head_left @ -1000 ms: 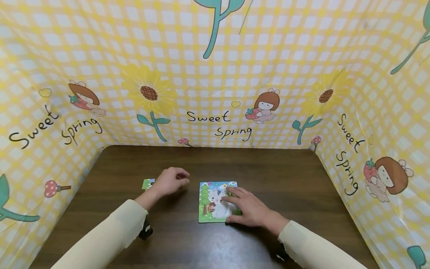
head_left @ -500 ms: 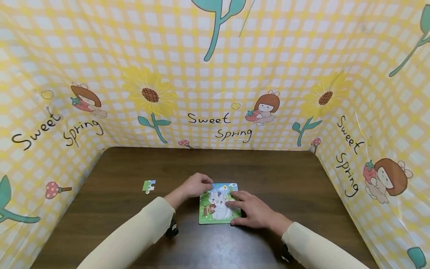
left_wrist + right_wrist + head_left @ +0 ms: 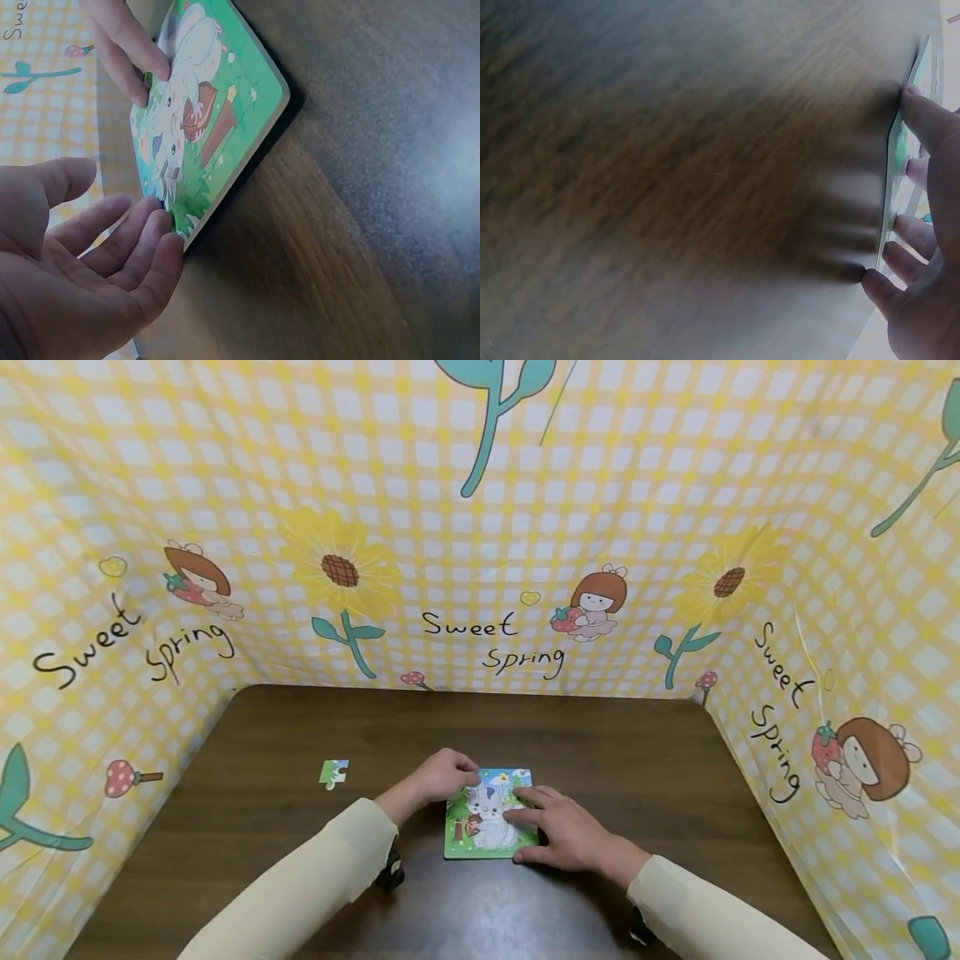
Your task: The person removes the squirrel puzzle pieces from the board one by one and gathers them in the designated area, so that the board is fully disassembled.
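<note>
Left hand [image 3: 441, 776] reached puzzle [image 3: 491, 835], both hands [image 3: 564, 828] unclenched; only head view shows loose piece [image 3: 332, 772].

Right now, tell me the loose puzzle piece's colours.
The loose puzzle piece is green, light blue and white; the head view shows it best.

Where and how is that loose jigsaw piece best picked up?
Probably from above, pinching the loose jigsaw piece by its left and right edges: it lies flat on the table, apart from the jigsaw puzzle, so its edges seem the easiest hold.
</note>
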`<state>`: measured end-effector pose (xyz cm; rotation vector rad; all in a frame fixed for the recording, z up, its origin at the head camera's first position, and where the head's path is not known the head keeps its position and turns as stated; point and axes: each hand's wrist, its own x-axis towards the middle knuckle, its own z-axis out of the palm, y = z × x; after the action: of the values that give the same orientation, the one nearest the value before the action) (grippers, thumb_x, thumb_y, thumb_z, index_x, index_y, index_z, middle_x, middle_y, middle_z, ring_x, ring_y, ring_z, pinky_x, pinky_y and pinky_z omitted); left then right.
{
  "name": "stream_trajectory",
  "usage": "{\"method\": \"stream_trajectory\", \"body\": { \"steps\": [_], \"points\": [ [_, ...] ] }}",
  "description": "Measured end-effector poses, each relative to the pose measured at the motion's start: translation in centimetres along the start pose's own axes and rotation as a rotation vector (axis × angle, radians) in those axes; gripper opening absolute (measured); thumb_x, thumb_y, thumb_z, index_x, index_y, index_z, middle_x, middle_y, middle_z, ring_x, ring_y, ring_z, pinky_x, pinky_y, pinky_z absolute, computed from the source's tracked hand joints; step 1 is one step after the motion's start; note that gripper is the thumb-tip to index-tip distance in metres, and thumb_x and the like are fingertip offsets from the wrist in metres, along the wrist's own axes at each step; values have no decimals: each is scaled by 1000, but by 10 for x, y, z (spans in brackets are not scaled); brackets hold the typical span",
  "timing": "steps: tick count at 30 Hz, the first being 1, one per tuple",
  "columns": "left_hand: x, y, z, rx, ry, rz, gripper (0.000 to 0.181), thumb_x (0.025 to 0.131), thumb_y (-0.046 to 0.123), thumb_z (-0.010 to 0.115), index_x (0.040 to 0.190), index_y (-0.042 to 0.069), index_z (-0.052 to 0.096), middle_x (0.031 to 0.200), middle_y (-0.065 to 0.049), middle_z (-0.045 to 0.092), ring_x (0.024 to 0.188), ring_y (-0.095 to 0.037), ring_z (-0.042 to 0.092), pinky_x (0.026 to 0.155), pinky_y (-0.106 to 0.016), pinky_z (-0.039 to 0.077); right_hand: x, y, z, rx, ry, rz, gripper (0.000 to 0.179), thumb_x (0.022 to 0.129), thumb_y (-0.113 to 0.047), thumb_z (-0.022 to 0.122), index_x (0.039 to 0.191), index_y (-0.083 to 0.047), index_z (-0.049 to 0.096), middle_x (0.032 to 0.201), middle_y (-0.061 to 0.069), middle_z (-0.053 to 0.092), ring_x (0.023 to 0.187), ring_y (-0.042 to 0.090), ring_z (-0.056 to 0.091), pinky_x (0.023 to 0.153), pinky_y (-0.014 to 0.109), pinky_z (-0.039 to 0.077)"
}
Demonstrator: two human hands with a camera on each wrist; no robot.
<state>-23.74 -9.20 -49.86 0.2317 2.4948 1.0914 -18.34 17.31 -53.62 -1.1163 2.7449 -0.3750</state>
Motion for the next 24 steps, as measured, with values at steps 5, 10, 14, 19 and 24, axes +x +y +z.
{"method": "stream_trajectory", "body": {
  "steps": [5,10,14,19,24],
  "points": [
    [1,1,3,-32,7,-8,29,99,19,65,121,2,74,122,-12,71,104,-21,62,91,-41,53,3,3,4,-16,4,-6,64,90,-65,66,146,-34,58,161,4,42,147,28,39,112,52,42],
    [4,-1,6,-60,11,-11,30,99,9,63,125,-4,70,125,-17,69,106,-22,63,90,-40,55,4,4,4,-36,7,-16,65,89,-66,67,145,-33,59,160,5,43,145,27,40,112,48,43],
    [7,-3,7,-57,13,-11,30,99,6,61,126,-5,69,125,-18,69,109,-24,63,93,-42,55,5,2,1,-54,11,-32,65,89,-65,69,144,-31,60,158,8,45,144,29,42,111,47,44],
    [10,-1,7,-22,-5,-3,29,98,4,61,124,-4,71,125,-17,71,108,-23,63,89,-39,56,5,0,-3,-67,-9,-37,66,90,-64,67,147,-31,58,159,10,44,144,30,41,111,48,44],
    [11,1,8,14,-11,-1,30,95,1,60,122,-3,73,125,-16,71,108,-23,62,88,-38,55,6,-1,-3,-77,-34,-14,67,91,-65,65,149,-34,54,161,8,41,146,28,39,113,47,42]
  ]
}}
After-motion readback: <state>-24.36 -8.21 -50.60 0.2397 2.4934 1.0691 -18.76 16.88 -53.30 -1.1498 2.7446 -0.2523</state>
